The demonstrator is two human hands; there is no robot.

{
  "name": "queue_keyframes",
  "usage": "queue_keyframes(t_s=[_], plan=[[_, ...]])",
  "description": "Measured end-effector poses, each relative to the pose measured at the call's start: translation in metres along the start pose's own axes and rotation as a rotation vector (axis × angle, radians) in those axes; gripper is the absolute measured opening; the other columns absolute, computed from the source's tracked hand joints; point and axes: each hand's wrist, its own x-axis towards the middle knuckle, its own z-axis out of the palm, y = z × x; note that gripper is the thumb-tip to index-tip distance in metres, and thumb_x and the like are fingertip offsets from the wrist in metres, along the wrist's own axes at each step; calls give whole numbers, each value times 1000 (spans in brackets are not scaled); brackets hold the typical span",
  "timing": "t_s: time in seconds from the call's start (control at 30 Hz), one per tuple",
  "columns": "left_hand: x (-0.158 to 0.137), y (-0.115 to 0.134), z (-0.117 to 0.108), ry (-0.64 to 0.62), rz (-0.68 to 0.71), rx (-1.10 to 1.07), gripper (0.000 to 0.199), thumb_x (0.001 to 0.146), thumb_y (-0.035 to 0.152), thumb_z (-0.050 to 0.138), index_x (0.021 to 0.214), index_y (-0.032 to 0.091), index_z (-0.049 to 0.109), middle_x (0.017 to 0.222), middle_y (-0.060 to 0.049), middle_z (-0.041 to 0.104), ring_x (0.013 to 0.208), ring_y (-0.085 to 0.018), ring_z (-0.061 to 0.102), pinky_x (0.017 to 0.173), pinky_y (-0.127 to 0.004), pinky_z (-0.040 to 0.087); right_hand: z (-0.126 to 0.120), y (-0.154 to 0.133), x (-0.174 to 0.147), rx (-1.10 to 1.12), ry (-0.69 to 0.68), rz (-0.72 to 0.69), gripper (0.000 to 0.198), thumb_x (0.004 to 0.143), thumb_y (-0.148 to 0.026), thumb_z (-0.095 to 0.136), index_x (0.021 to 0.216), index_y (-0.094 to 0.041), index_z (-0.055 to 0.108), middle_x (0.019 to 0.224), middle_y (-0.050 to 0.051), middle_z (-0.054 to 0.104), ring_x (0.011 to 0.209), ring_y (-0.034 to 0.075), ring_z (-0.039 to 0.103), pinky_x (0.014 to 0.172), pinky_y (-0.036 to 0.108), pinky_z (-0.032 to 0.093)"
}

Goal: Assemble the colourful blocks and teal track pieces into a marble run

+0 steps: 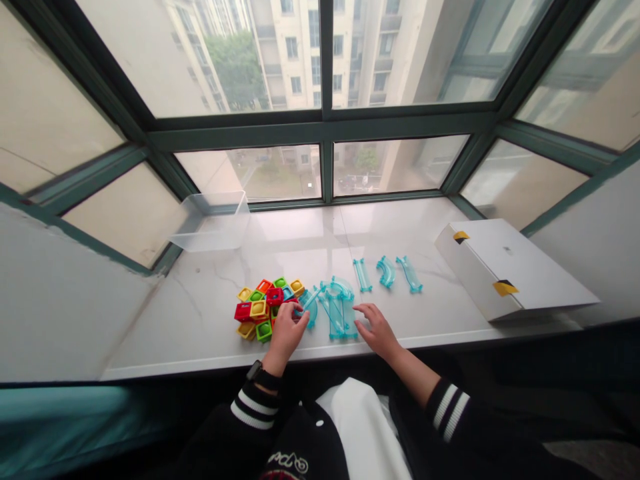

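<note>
My left hand [286, 335] is bent at the right side of a heap of colourful toy blocks [258, 308], fingers curled. What those fingers hold, if anything, is hidden behind the hand. Right beside its fingertips lies a curved clear-blue track piece [311, 312]. My right hand [376, 329] has its fingers apart and holds nothing. Its fingertips are at the right edge of a pile of clear-blue track pieces [341, 313]. Farther back lie a straight track piece [363, 275], a curved track piece [385, 272] and another long track piece [409, 275], set apart in a row.
A clear plastic bin [215, 230] stands at the back left of the white marble sill [200, 333]. At the right lies a white box [515, 267] with yellow-and-black tape tabs. Window frames [327, 123] bound the sill behind and at both sides.
</note>
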Motion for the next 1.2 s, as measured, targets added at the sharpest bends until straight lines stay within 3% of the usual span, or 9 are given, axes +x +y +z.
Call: queue_keyframes(t_s=[0.13, 0.27, 0.47, 0.77, 1.2], plan=[[-4, 1, -7, 60, 51, -11, 21, 90, 42, 66, 86, 22, 62, 96, -4, 59, 84, -21, 66, 80, -37, 60, 5, 2, 19, -62, 9, -3, 42, 100, -32, 57, 142, -27, 60, 136, 13, 60, 130, 30, 59, 113, 52, 51], [-6, 5, -15, 58, 64, -7, 22, 91, 43, 66, 88, 22, 64, 98, -4, 58, 79, -18, 65, 77, -36, 60, 17, 8, 33, -148, -13, 0, 46, 102, -38, 56, 146, -26, 58, 145, 15, 57, 136, 34, 55, 116, 57, 48], [-8, 7, -27, 55, 12, 0, 26, 91, 47, 66, 90, 22, 64, 99, -4, 61, 80, -19, 67, 76, -35, 59, 25, 16, 41, -193, 8, -8, 48, 101, -39, 57, 147, -24, 59, 134, 17, 61, 125, 34, 60, 110, 57, 53], [-11, 8, -43, 130, -22, 42, 29, 90, 51, 64, 89, 23, 63, 94, -4, 65, 79, -21, 66, 78, -36, 57, 34, 16, 48, -245, -68, 5, 48, 102, -38, 57, 147, -23, 60, 129, 19, 62, 119, 35, 61, 104, 57, 54], [-17, 12, -52, -1, -161, 89, 35, 96, 54, 50, 82, 24, 62, 74, 1, 67, 75, -22, 66, 77, -33, 50, 34, 5, 55, -363, -159, 84, 48, 104, -42, 54, 148, -25, 61, 135, 16, 60, 125, 31, 59, 109, 44, 50]])
